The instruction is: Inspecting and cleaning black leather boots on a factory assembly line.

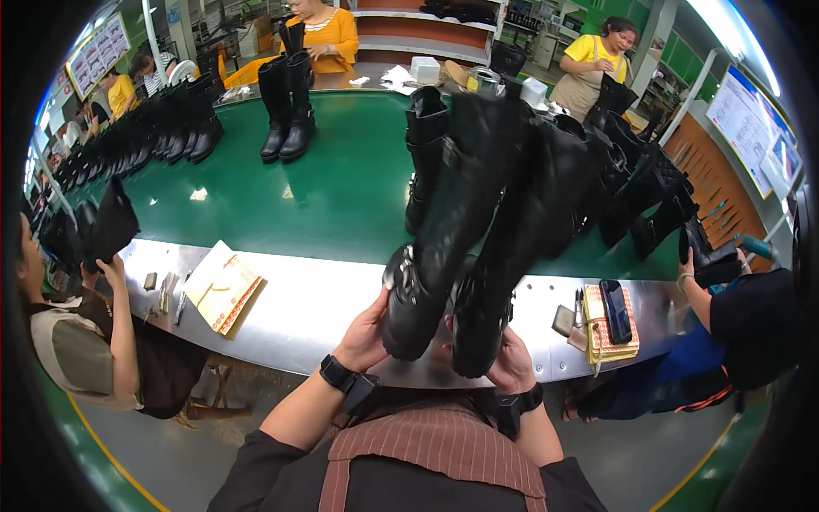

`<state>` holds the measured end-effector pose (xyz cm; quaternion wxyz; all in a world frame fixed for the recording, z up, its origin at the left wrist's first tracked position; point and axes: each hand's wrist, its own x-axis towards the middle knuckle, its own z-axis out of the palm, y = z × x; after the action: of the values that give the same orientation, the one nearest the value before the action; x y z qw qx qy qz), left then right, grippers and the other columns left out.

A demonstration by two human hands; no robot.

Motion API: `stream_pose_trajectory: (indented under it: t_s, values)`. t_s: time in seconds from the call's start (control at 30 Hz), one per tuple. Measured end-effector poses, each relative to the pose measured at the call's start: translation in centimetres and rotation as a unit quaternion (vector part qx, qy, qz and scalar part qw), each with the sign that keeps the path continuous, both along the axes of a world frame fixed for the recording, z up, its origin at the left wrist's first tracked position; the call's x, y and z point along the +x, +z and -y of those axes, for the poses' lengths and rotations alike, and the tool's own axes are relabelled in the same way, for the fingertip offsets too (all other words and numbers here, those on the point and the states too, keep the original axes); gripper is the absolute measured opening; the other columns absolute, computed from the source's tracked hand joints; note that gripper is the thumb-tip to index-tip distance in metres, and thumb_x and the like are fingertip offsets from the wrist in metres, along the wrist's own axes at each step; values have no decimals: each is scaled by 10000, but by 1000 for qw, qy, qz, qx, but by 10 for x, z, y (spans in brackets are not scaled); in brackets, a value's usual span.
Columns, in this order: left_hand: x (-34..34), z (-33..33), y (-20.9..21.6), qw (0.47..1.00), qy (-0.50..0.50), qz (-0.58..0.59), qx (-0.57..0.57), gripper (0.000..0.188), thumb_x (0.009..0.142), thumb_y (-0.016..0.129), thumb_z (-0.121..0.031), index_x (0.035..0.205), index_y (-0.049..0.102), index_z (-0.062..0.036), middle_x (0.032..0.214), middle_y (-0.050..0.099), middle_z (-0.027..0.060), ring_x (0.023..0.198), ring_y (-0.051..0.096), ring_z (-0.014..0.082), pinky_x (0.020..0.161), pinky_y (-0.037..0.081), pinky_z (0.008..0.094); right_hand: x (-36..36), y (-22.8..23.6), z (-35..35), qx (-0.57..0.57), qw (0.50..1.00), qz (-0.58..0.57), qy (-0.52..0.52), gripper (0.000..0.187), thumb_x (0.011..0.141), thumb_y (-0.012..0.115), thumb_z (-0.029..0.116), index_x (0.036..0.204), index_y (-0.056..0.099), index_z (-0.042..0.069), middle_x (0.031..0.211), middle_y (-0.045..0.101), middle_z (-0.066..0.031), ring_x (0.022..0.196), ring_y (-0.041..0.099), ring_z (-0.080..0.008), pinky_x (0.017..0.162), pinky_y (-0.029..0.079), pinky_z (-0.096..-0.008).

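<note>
A pair of tall black boots is held up before me, shafts pointing away and toes toward me. My left hand (363, 334) is closed around the foot of the left boot (415, 311), fingers at its outer side near the buckle. The foot of the right boot (479, 320) is gripped by my right hand (513, 362), its fingers partly hidden behind the boot. Both boots hang over the metal ledge (320, 294), and their upper shafts are smeared by motion. Another black boot (424, 141) stands on the green belt (354, 192) just beyond them.
Black boots (288, 111) stand in a pair across the belt; rows line both ends. A beige booklet (223, 288) lies left on the ledge. A phone (614, 311) rests on papers at right. Co-workers flank me, handling boots; two people stand across the belt.
</note>
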<state>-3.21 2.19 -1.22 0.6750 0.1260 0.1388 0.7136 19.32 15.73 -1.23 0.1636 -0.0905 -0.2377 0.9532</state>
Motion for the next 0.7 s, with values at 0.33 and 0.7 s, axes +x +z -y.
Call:
stream_pose_trajectory:
  t_s: [0.33,0.7]
  values:
    - [12,9,7,992,88,-61,-64,582,1044,402,-474,1495,348,-111,1474,481,97,1348,484,252,1126,397,465,11,11,17,-60,981,39,-178,532,1008,551,405,1423,456,86,1401,548,-110,1266,552,-266,1006,511,-393]
    - [15,5,5,989,119,-57,-62,543,1052,413,-433,1504,305,-153,1492,462,80,1342,495,249,1110,427,458,12,21,25,4,976,75,-206,517,1011,554,392,1411,465,77,1401,545,-97,1265,536,-256,1059,444,-422]
